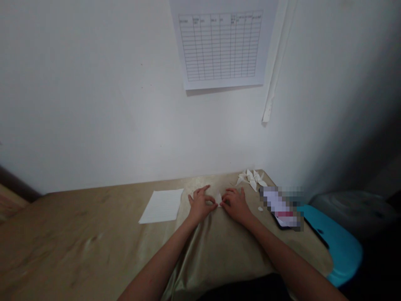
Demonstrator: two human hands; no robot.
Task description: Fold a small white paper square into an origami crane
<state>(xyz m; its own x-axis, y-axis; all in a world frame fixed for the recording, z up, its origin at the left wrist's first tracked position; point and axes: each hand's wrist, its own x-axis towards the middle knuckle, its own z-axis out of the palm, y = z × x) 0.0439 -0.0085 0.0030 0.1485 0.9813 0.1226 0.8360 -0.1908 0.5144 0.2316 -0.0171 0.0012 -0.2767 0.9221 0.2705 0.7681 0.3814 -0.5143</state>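
A small folded piece of white paper (219,198) is held between my two hands, just above or on the cloth-covered table. My left hand (200,203) pinches its left side with thumb and forefinger, the other fingers raised. On its right side, my right hand (235,203) pinches the paper in the same way. Several folded paper cranes (251,179) lie beyond my right hand, near the table's back right corner. To the left of my left hand lies a flat sheet of lined white paper (162,205).
A phone (280,207), its screen blurred out, lies at the table's right edge, with a small paper scrap (260,209) beside it. A blue plastic stool or chair (343,238) stands right of the table (94,234). A printed chart (222,46) hangs on the wall behind.
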